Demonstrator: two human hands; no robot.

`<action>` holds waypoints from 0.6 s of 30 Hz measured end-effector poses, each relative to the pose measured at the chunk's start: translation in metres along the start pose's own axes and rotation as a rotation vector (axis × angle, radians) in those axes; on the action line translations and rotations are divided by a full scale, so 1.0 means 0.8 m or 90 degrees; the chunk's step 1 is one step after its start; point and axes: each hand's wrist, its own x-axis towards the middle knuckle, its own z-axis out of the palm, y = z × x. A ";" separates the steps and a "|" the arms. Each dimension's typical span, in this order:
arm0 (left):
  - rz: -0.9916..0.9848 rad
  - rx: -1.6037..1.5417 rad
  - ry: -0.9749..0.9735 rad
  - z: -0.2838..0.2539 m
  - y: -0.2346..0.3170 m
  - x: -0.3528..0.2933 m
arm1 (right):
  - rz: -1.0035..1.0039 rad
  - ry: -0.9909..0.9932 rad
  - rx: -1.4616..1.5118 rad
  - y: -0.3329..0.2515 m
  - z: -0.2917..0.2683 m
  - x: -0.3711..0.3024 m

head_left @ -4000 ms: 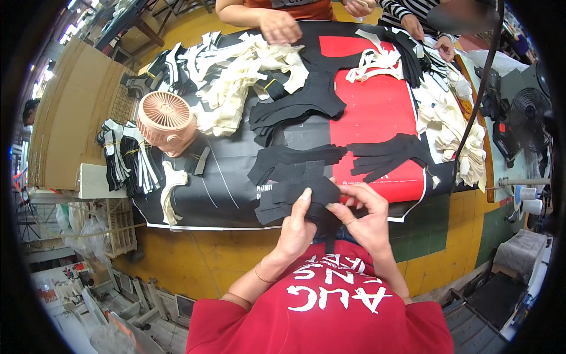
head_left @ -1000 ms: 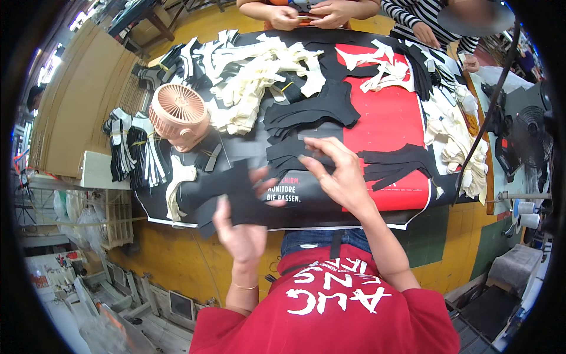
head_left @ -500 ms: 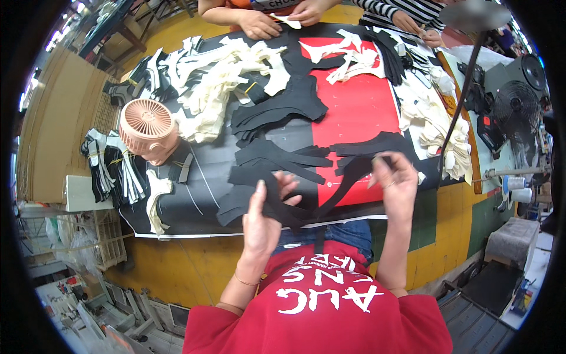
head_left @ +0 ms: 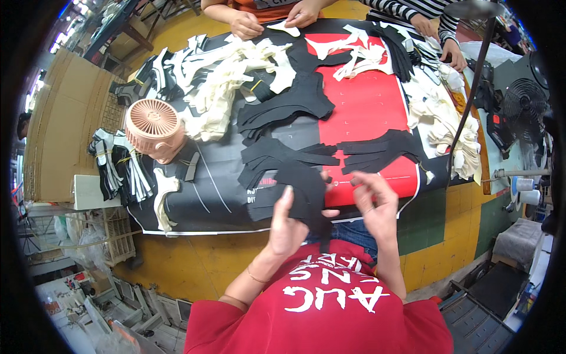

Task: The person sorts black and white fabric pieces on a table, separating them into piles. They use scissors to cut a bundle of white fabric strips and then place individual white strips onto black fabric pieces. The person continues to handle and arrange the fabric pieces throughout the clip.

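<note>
My left hand [head_left: 286, 231] is closed around several cut black fabric pieces [head_left: 309, 197], thumb on top, and they hang over the table's near edge. To the right of them my right hand [head_left: 378, 205] is raised with bent fingers apart; no fabric shows in it. Just beyond lie fanned black pieces [head_left: 274, 154] on the left and a second fanned pile of black pieces [head_left: 380, 148] on the right, over the red area. A stack of wider black pieces [head_left: 289, 105] sits farther back.
A pink fan [head_left: 154, 127] stands at the left beside heaped cream pieces [head_left: 221, 88]. Banded strips [head_left: 112, 162] lie by a cardboard sheet [head_left: 65, 124]. Across the table, a co-worker's hands [head_left: 303, 13] handle a white piece; striped sleeves [head_left: 407, 7] reach in farther right. A dark pole [head_left: 469, 100] rises at right.
The black strip once stretched between my hands now hangs by my left hand. My left hand has shifted right with the pieces; my right hand has moved left and lower, away from the strip.
</note>
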 end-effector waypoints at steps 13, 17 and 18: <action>0.295 -0.018 0.222 -0.048 0.032 -0.027 | 0.011 -0.082 0.161 -0.043 0.058 0.061; 0.429 -0.070 0.153 -0.061 0.057 -0.049 | -0.045 -0.204 -0.058 -0.032 0.096 0.101; 0.410 -0.058 0.138 -0.059 0.058 -0.050 | -0.140 -0.173 -0.171 -0.029 0.106 0.106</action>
